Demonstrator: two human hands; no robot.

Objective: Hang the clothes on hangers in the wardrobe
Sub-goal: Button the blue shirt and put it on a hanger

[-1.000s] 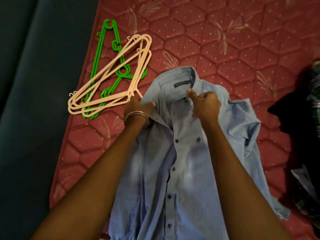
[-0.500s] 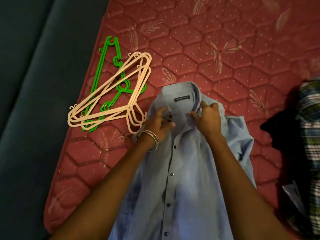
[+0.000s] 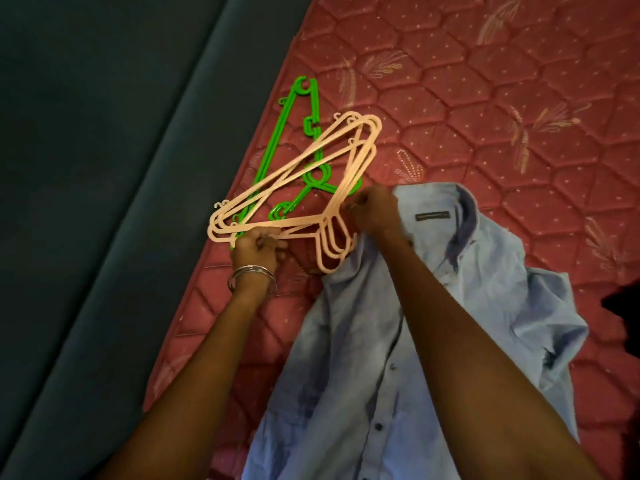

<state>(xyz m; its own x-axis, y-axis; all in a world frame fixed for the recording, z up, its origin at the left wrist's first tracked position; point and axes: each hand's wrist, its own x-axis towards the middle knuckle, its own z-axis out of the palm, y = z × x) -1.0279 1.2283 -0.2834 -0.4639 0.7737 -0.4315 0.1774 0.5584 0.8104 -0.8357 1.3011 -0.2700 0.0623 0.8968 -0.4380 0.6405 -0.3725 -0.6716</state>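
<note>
Both hands moved off shirt collar, over to hangers. Left hand (image 3: 258,245) pinches bottom bar of pink hangers (image 3: 298,183); right hand (image 3: 372,211) pinches near hooks. Blue shirt (image 3: 467,323) laid flat on bed (image 3: 485,98), just right of hangers, collar pointing away.

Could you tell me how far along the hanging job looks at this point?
Early. Done: the blue shirt lies spread, partly buttoned, on the red mattress. In hand: both hands are on the stack of peach hangers, the left hand gripping the bottom bars and the right hand at the neck by the hooks. Left: separating one hanger, slipping it into the shirt, and carrying it to a wardrobe, which is not in view.
</note>
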